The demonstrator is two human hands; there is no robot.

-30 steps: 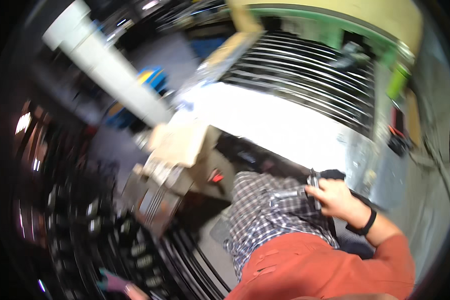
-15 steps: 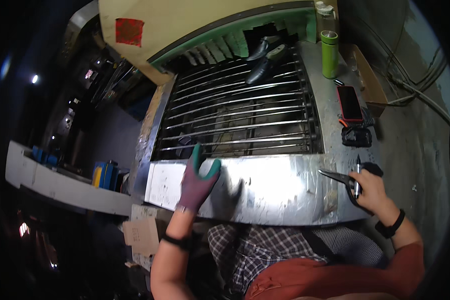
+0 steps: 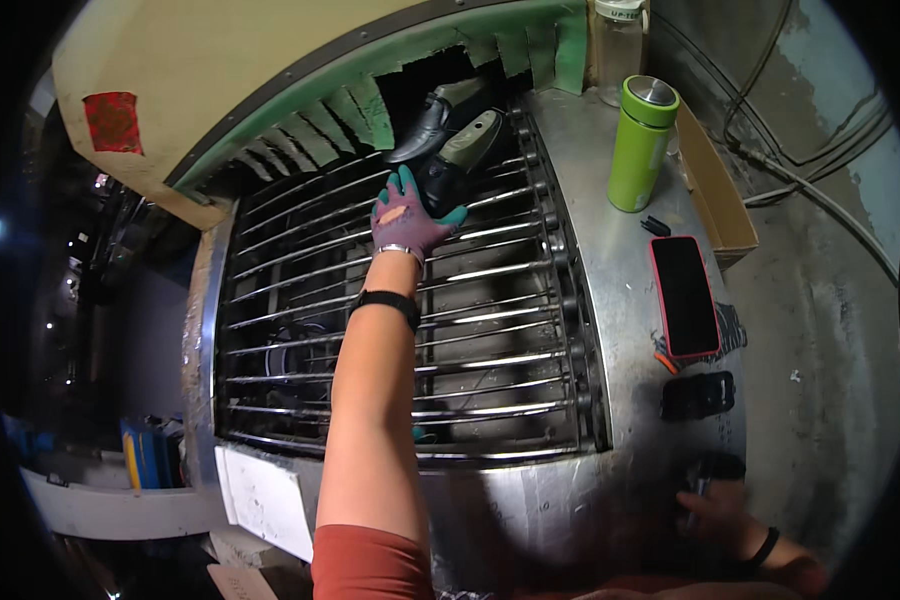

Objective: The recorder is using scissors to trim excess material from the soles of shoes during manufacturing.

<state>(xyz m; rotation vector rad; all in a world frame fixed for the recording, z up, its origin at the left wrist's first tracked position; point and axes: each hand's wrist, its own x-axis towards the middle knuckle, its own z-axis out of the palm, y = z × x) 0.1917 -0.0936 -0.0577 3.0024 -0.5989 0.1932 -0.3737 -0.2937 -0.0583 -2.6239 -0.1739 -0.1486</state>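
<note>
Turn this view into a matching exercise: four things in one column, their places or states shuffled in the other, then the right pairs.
Things
1. Left hand
2. Green bottle
3. Phone
4. Red patch

Places or states
A. Lying flat, dark-screened
B. On the cream panel
C. Gloved, over the metal bars, close to the black shoes
D. Standing upright

Pairs
1-C, 2-D, 3-A, 4-B

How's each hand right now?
Purple-green gloved left hand: open, at a shiny black pointed shoe.
Bare right hand: closed around something greyish, too shadowed to identify.
</note>
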